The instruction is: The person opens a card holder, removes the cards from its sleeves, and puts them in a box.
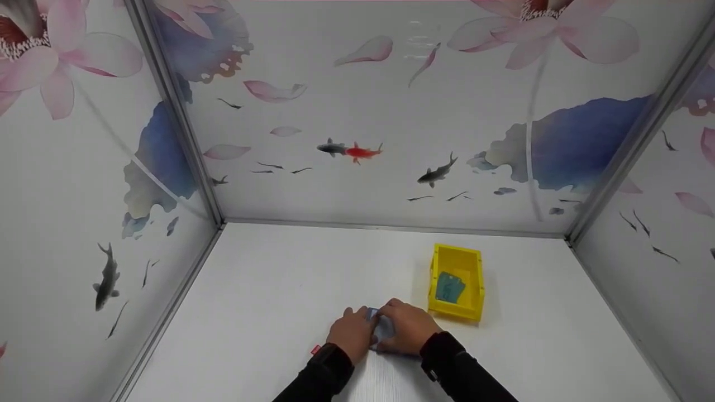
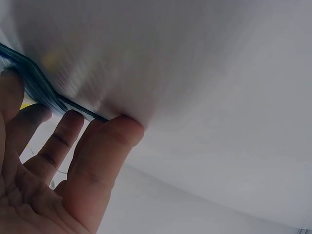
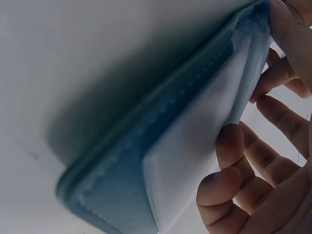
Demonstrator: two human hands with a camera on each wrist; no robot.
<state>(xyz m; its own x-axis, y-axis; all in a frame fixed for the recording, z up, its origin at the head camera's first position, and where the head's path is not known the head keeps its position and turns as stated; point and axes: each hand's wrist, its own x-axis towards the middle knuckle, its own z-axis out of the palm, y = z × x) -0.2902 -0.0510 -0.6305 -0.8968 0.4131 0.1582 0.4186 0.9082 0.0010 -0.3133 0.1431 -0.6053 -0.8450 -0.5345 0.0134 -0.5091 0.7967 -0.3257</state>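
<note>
A blue card holder [image 1: 384,329] with a stitched cover and clear plastic sleeves is between both hands, low on the white table. My left hand [image 1: 351,335] pinches its left edge; in the left wrist view the thumb [image 2: 105,161] and fingertips meet the dark rim. From the other side my right hand [image 1: 409,326] holds the sleeves, its fingers curled against them. The right wrist view shows the holder [image 3: 114,195] partly spread, with a whitish sleeve [image 3: 190,151] raised off the cover. Whether a card sits inside the sleeve is hard to tell.
A yellow bin [image 1: 473,290] stands on the table [image 1: 290,279] just beyond my right hand, with a few green cards [image 1: 449,287] in it. White panels with painted flowers and fish enclose the table at the back, left and right.
</note>
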